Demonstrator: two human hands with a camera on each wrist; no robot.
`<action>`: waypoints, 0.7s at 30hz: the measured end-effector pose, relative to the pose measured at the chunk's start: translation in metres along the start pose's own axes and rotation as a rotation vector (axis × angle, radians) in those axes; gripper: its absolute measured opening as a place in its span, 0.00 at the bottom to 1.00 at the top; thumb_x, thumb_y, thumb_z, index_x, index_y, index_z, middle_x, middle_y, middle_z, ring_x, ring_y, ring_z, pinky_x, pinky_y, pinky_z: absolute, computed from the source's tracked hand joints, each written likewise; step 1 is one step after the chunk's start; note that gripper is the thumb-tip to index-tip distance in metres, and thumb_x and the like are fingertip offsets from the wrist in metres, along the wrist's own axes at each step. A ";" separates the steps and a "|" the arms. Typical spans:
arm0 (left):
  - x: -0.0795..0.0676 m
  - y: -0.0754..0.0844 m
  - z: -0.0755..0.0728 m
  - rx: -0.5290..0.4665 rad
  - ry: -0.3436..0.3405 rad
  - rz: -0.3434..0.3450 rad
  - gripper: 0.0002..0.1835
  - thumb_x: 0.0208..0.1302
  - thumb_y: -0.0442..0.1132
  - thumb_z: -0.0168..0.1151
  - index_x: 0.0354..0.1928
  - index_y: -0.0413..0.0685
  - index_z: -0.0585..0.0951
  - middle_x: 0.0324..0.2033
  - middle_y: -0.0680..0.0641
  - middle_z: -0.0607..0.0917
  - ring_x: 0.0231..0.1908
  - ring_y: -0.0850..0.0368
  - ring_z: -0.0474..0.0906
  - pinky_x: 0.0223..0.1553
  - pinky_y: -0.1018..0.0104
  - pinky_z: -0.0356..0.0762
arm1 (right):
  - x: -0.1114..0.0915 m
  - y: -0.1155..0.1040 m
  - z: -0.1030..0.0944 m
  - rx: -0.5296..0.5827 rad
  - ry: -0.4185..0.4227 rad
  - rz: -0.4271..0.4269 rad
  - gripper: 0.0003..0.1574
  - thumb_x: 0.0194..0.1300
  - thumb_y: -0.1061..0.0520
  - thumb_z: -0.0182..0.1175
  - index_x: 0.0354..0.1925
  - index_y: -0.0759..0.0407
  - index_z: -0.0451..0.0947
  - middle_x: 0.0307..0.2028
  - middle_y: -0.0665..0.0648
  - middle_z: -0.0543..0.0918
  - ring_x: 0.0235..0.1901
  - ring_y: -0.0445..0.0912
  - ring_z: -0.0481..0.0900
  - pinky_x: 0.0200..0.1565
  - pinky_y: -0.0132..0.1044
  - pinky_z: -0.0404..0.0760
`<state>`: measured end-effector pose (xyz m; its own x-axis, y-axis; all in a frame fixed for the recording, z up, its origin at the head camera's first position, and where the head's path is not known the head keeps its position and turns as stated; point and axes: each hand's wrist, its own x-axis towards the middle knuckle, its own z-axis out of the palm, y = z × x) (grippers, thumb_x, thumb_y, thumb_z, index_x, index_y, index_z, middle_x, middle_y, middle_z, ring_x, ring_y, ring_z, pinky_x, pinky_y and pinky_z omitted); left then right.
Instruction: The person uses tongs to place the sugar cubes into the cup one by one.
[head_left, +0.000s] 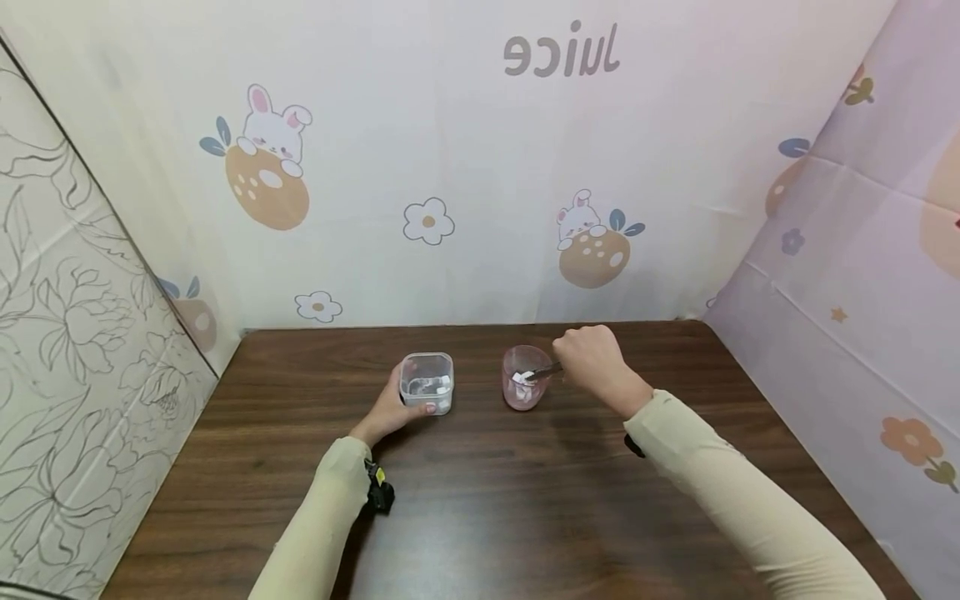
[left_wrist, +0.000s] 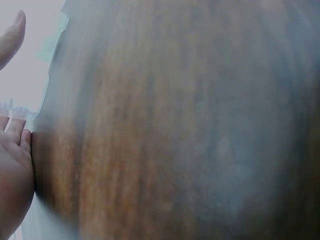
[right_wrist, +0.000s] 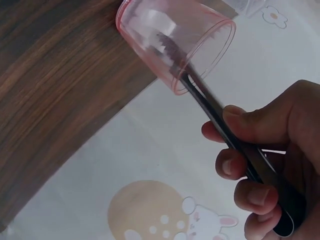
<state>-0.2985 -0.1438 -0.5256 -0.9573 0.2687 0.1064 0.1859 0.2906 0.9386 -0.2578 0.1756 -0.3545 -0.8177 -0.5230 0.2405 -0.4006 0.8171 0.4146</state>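
Observation:
At the left, my left hand (head_left: 390, 410) grips a clear square plastic container (head_left: 429, 367), thumb along its near side and fingers round the left. A few white cubes (head_left: 444, 385) lie in it, towards the right. My right hand (head_left: 596, 362) holds dark metal tongs (right_wrist: 220, 120), fingers curled round the handle. The tips of the tongs reach into a translucent pink cup (head_left: 527, 360) standing upright on the table. Several white cubes (head_left: 522, 393) sit inside the cup near the tips; whether one is pinched I cannot tell. In the left wrist view the container is overexposed.
The dark wood-grain table (head_left: 465, 500) ends at the back against a printed cloth wall (head_left: 450, 275). Side panels rise at left and right. Container and cup stand a short gap apart near the back edge.

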 end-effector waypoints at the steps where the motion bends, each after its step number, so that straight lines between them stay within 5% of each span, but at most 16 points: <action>1: 0.000 0.000 0.000 -0.001 0.003 0.006 0.54 0.47 0.34 0.76 0.72 0.42 0.51 0.67 0.35 0.62 0.66 0.39 0.57 0.64 0.45 0.52 | 0.001 -0.001 0.000 -0.014 0.020 -0.007 0.25 0.36 0.51 0.80 0.09 0.53 0.71 0.09 0.51 0.70 0.11 0.40 0.61 0.12 0.38 0.68; 6: 0.002 0.001 -0.001 0.003 0.015 0.003 0.54 0.47 0.34 0.76 0.72 0.42 0.51 0.66 0.34 0.63 0.66 0.39 0.56 0.65 0.46 0.51 | 0.005 -0.004 0.000 -0.064 0.084 -0.034 0.30 0.33 0.47 0.80 0.06 0.52 0.65 0.08 0.50 0.68 0.11 0.39 0.58 0.12 0.37 0.67; 21: 0.001 -0.001 0.001 -0.012 -0.003 -0.023 0.55 0.46 0.33 0.76 0.72 0.44 0.50 0.67 0.37 0.62 0.66 0.43 0.56 0.65 0.50 0.52 | 0.002 -0.004 -0.003 -0.056 0.059 -0.019 0.35 0.27 0.35 0.79 0.06 0.53 0.66 0.07 0.49 0.65 0.11 0.39 0.57 0.11 0.36 0.66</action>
<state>-0.2992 -0.1430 -0.5268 -0.9607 0.2646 0.0841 0.1613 0.2855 0.9447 -0.2568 0.1702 -0.3529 -0.7836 -0.5531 0.2831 -0.3905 0.7928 0.4680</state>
